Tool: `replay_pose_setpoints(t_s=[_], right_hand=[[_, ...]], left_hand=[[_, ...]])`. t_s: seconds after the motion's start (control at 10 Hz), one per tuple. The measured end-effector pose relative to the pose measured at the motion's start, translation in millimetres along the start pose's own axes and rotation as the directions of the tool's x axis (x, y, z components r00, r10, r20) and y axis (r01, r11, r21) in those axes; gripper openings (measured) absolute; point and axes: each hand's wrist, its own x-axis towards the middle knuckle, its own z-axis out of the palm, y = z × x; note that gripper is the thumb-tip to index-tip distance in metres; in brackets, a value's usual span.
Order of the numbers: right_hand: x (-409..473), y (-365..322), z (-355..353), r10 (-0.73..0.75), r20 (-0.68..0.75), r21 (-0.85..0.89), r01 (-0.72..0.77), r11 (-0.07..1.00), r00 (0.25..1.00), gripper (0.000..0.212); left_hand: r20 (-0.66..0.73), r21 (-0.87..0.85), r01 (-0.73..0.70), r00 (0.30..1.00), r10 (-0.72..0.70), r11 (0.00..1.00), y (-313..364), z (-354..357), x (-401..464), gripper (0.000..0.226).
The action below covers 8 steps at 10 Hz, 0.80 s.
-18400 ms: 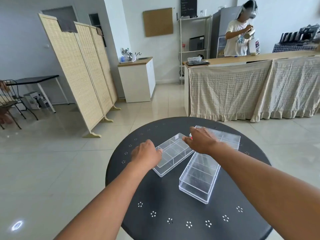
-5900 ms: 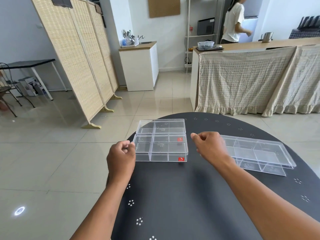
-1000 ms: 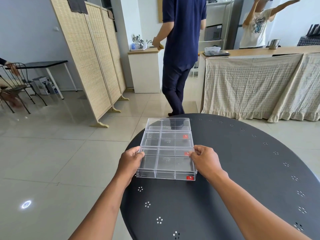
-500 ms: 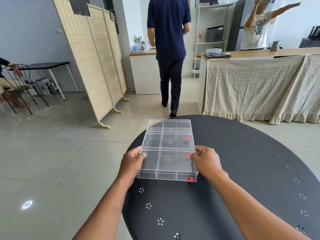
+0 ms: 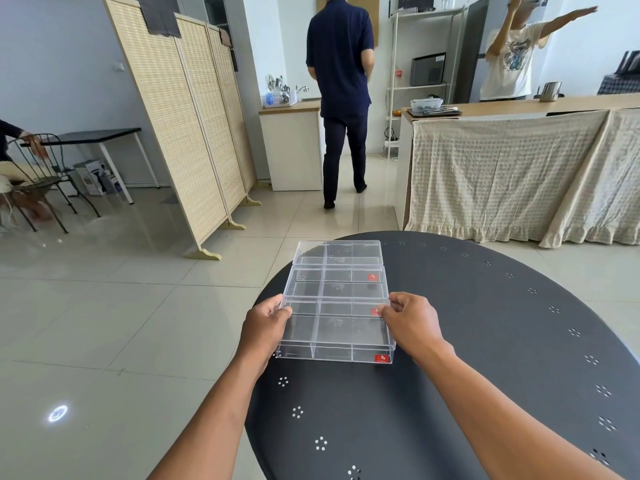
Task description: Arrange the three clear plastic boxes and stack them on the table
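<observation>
Three clear plastic divided boxes lie side by side in a row on the round black table [image 5: 485, 341], near its left edge. The nearest box [image 5: 337, 336] has a red sticker at its front right corner. My left hand [image 5: 265, 325] grips its left end and my right hand [image 5: 410, 322] grips its right end. Behind it lies the middle box [image 5: 337, 284], and the far box [image 5: 339, 252] reaches the table's far rim. All three touch edge to edge.
A person in dark blue [image 5: 341, 98] stands beyond the table, back turned. Another person in a white shirt [image 5: 512, 53] is behind the cloth-draped counter [image 5: 519, 168]. A woven folding screen [image 5: 187, 126] stands at the left, with a chair [image 5: 41, 174] further left.
The person in dark blue has walked further away from the table. My hands stay on the ends of the nearest box, and the three boxes keep their row.
</observation>
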Motion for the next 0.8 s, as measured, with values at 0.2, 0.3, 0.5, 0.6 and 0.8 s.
replay_pose_setpoints(t_s=[0.2, 0.3, 0.5, 0.6, 0.8], right_hand=[[0, -3, -3, 0.010, 0.020, -0.007, -0.010, 1.000, 1.000, 0.013], [0, -3, -3, 0.017, 0.023, -0.013, -0.017, 1.000, 1.000, 0.012], [2, -1, -4, 0.025, 0.033, -0.008, -0.025, 1.000, 0.999, 0.015], [1, -1, -5, 0.013, 0.000, -0.029, -0.013, 0.999, 1.000, 0.025], [-5, -1, -21, 0.013, -0.083, -0.012, -0.014, 1.000, 0.996, 0.050]], left_hand=[[-0.007, -0.015, 0.002, 1.000, -0.002, 1.000, -1, 0, 0, 0.046], [-0.003, -0.009, 0.005, 1.000, -0.005, 1.000, -3, 0, 2, 0.047], [-0.005, 0.003, 0.006, 1.000, -0.006, 1.000, -1, 0, 1, 0.047], [-0.005, 0.002, 0.002, 1.000, -0.002, 1.000, -1, 0, -1, 0.048], [-0.206, 0.281, -0.200, 0.942, 0.263, 0.939, 20, 3, -15, 0.042]])
